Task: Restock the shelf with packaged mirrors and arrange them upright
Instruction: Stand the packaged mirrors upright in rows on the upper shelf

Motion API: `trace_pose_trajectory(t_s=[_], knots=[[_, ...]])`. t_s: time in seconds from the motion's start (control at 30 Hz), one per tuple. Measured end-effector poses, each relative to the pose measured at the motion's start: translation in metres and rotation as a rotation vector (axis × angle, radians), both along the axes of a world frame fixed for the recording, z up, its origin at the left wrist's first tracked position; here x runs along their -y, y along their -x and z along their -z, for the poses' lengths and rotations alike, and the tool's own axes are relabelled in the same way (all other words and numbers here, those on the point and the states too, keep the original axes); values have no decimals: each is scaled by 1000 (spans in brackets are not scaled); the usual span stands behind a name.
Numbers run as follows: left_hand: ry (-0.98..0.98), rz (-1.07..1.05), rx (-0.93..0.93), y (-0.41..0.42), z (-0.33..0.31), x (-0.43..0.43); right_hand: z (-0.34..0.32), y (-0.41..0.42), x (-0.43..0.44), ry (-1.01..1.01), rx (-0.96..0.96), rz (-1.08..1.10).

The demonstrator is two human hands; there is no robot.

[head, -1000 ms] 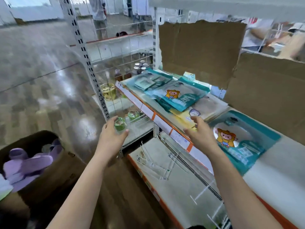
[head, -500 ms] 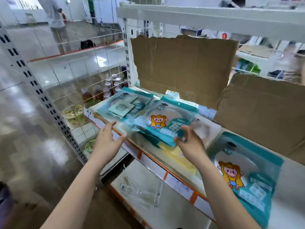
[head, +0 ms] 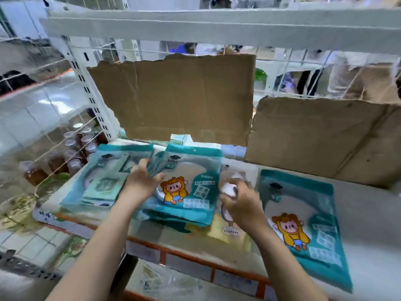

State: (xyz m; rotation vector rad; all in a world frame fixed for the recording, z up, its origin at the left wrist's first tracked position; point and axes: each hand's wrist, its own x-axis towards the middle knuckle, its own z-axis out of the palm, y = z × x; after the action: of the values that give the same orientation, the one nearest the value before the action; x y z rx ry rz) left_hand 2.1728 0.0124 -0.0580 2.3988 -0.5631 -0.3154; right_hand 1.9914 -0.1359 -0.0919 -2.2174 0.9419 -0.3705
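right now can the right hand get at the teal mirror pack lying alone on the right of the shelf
Probably yes. The right hand hovers just left of that teal mirror pack, which lies flat with nothing on top. But the hand seems to be gripping a small pale item, so it may need freeing first.

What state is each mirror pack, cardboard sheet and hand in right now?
Middle teal mirror pack: flat on a stack, left hand at its top-left corner.
Left teal pack: flat.
Right teal pack: flat, untouched.
Right hand: closed on a white packet.
Cardboard sheets: upright at the back.
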Motion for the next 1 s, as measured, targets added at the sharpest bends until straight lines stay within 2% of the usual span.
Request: trace_pose_trajectory(t_s=[0.1,0.23,0.3,0.37,0.47,0.57,0.73,0.9,1.0], knots=[[-68,120,-82,-16,14,10,7,8,8,-19,-2,141],[-166,311,-84,-31,21,21,11,11,9,-33,-88,255],[-187,303,-66,-39,14,32,5,5,7,-33,-75,335],[-218,297,-54,-47,12,41,3,0,3,66,-35,369],[-246,302,-85,-55,19,42,6,-1,-7,83,-130,377],[-236,296,-74,-66,21,45,15,-9,-10,173,-139,422],[-167,309,-111,-69,28,50,25,-12,-12,132,-152,495],[-173,329,-129,-74,27,47,19,-13,-11,-10,0,483],[-178,347,-168,-72,24,51,15,-17,-14,-193,258,456]])
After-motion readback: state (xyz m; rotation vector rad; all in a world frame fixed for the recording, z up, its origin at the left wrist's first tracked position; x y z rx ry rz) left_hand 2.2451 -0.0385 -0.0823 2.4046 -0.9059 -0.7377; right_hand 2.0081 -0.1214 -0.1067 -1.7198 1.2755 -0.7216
